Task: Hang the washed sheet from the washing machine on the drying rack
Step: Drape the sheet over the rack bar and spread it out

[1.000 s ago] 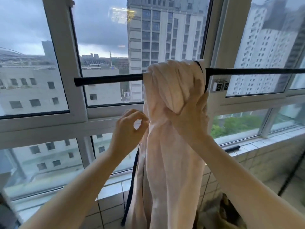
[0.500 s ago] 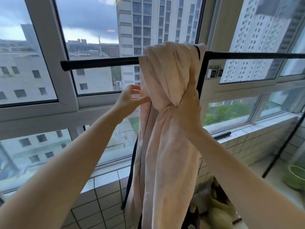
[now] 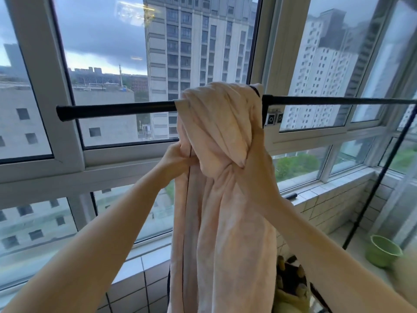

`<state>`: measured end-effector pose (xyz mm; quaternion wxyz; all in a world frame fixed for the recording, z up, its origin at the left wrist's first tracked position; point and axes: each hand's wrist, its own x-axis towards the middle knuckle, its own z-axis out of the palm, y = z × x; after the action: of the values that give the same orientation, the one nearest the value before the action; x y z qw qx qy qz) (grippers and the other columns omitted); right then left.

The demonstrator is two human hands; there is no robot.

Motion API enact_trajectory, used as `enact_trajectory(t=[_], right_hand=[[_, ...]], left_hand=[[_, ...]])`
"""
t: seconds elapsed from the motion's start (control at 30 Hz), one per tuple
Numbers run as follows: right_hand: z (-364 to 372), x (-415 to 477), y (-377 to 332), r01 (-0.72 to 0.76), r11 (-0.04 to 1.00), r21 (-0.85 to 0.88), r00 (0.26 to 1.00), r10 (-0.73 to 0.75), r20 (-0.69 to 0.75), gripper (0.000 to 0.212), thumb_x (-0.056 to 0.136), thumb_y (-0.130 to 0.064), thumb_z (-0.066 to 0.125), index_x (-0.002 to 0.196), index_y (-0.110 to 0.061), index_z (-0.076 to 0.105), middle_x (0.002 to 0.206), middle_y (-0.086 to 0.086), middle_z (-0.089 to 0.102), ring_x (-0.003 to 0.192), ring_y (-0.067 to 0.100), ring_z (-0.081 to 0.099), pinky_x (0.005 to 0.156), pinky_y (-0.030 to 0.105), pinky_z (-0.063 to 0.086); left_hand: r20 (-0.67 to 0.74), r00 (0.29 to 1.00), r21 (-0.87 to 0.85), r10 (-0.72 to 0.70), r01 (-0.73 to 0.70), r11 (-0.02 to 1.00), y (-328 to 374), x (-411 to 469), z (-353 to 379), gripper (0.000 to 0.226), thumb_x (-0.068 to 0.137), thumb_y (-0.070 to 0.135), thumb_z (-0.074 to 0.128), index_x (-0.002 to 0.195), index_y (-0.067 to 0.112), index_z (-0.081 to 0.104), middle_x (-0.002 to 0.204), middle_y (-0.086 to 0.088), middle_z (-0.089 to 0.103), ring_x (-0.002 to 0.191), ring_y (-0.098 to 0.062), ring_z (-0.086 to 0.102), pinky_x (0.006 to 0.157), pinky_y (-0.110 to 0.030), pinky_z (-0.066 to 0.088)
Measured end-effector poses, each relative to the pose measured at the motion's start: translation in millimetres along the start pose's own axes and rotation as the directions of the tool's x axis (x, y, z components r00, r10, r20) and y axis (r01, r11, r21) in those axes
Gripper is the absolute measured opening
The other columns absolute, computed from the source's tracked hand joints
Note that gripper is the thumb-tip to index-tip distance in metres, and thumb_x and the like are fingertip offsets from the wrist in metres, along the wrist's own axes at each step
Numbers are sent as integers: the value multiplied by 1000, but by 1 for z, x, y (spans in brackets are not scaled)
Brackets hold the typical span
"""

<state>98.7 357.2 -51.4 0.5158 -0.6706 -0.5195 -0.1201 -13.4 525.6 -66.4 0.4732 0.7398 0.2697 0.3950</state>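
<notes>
One view, from your head, carries everything. The sheet (image 3: 225, 222) hangs bunched over the black rail (image 3: 112, 108) of the drying rack (image 3: 338, 100), a narrow rope of pale pink cloth falling straight down past the tiled sill (image 3: 144, 265).

Both grips sit just under the rail, on opposite flanks of the bunch. Your left grip (image 3: 178, 158) pinches the dark-piped edge on the left side. Your right grip (image 3: 255, 168) is curled round the fat gathered fold at the front, thumb pressed into it.

The rail's long axis runs left to right across you, and the cloth crosses it squarely. Bare rail lies left of the bunch, out to the end cap (image 3: 60, 112); on the right a dark upright (image 3: 264, 114) stands just beside the cloth.

So I judge that spreading goes leftward along the rail. Your left grip is nearer to lead it while the right anchors. Pull sideways, not down, or the sheet may slide off.
</notes>
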Motion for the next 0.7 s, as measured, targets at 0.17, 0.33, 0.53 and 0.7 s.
enact_trajectory(t=[0.17,0.33,0.53,0.7], right_hand=[[-11,15,-35,105,994,5,970,-101,-222,58,80,-46,53,126,-18,33,117,2,50,100,14,54,80,34,48],[-6,55,-48,119,943,-312,928,-217,-302,25,96,-16,50,121,-16,51,114,9,44,89,6,46,65,5,38],[21,44,-57,73,943,-325,943,-171,-286,48,83,-21,65,127,-18,47,117,7,43,89,7,47,67,12,43],[48,2,-50,-22,980,-198,929,-53,-366,84,81,-52,64,145,-14,25,136,9,40,116,19,52,90,35,50]], left_hand=[[10,1000,147,12,-13,989,-14,0,-22,26,73,17,82,92,5,69,85,-3,69,74,-10,65,65,-17,54],[19,998,272,52,-55,961,-36,-12,-38,19,74,21,81,77,10,66,79,-3,67,76,-19,63,66,-26,49],[28,999,327,42,-49,944,-58,-40,-34,27,79,22,76,77,-3,68,73,-8,66,66,-21,61,60,-23,52],[24,996,266,89,-93,960,-60,-57,-26,16,81,18,73,79,3,69,73,-6,65,66,-18,59,57,-23,44]])
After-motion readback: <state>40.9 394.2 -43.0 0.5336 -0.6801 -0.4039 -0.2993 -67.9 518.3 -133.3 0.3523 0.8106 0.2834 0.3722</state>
